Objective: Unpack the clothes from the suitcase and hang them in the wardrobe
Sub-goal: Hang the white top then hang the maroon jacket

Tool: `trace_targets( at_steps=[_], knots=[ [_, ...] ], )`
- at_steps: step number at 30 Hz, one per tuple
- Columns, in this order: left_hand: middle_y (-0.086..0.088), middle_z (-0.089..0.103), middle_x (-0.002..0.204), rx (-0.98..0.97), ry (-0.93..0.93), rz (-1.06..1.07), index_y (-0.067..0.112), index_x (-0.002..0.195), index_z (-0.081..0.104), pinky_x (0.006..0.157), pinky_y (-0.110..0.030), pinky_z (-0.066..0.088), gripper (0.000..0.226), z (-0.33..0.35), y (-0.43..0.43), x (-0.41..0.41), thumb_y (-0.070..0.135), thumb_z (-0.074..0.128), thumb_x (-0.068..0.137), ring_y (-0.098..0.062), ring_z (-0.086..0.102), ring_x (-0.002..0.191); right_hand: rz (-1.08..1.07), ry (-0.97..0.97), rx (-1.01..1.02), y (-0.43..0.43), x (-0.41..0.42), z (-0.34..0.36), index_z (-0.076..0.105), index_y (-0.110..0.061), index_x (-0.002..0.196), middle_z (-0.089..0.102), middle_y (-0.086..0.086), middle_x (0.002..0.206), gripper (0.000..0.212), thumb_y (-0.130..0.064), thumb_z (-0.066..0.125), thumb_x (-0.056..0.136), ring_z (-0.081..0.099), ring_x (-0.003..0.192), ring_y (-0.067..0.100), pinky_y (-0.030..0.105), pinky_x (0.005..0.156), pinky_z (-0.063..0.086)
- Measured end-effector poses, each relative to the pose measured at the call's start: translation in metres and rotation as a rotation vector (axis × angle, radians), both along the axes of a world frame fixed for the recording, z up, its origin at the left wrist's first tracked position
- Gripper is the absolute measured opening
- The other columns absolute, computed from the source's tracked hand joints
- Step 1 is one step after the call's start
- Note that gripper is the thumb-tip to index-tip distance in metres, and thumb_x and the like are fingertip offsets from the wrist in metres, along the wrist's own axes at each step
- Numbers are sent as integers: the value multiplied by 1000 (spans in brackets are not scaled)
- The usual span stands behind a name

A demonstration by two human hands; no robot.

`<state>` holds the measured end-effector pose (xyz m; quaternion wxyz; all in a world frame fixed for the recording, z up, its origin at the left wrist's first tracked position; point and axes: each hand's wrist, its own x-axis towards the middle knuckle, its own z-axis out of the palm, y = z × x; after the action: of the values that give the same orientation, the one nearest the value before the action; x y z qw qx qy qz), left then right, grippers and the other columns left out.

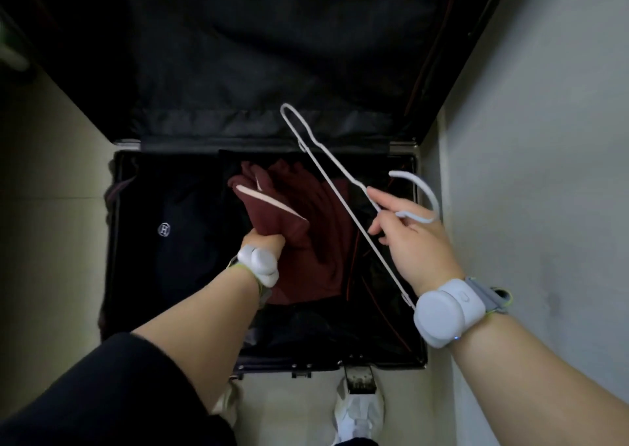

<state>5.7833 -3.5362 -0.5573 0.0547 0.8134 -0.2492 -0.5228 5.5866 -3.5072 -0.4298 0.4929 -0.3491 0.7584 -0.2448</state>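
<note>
Two hands are busy over an open suitcase [114, 275] that lies on a pale floor [51, 207]. The left hand [263, 241] is curled tight round a bunch of dark red cloth, a piece of clothing [306, 238] with a thin pale stripe along one folded edge. The red cloth is soft and crumpled. Its top end sticks up above the fist, and the rest hangs down into the middle of the case. The right hand [413, 241] pinches a thin white wire hanger [425, 187] at its neck, just below the hook. The hook curves round by the fingers. The long bar of the hanger slants across the right side of the case, just beside the red cloth. I cannot tell if the two touch. A black piece of clothing [190, 258] with a small round white mark [164, 229] lies in the left part of the case. The lid [272, 54] stands open at the back, lined with dark, shiny cloth. Each wrist has a white band. A black sleeve [102, 394] covers the upper left arm. A white shoe [359, 415] shows near the front edge of the case, and a grey wall [544, 139] is on the right.
</note>
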Motion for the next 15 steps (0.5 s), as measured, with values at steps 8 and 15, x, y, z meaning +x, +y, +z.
trace_targets(
  at_steps=[8, 15],
  knots=[
    [-13, 59, 80, -72, 269, 281, 5, 88, 60, 63, -31, 42, 23, 158, 8, 40, 0, 55, 66, -28, 55, 75, 63, -88, 24, 6, 31, 119, 73, -33, 89, 67, -2, 77, 28, -14, 52, 88, 56, 62, 1, 2, 49, 36],
    [-14, 58, 69, -325, 352, 79, 1, 74, 58, 64, -35, 43, 18, 328, 14, 41, -14, 52, 67, -25, 54, 69, 128, -106, -113, -12, 60, 260, 71, -34, 92, 69, -13, 88, 10, -36, 62, 87, 62, 85, 3, 18, 72, 46]
  ],
)
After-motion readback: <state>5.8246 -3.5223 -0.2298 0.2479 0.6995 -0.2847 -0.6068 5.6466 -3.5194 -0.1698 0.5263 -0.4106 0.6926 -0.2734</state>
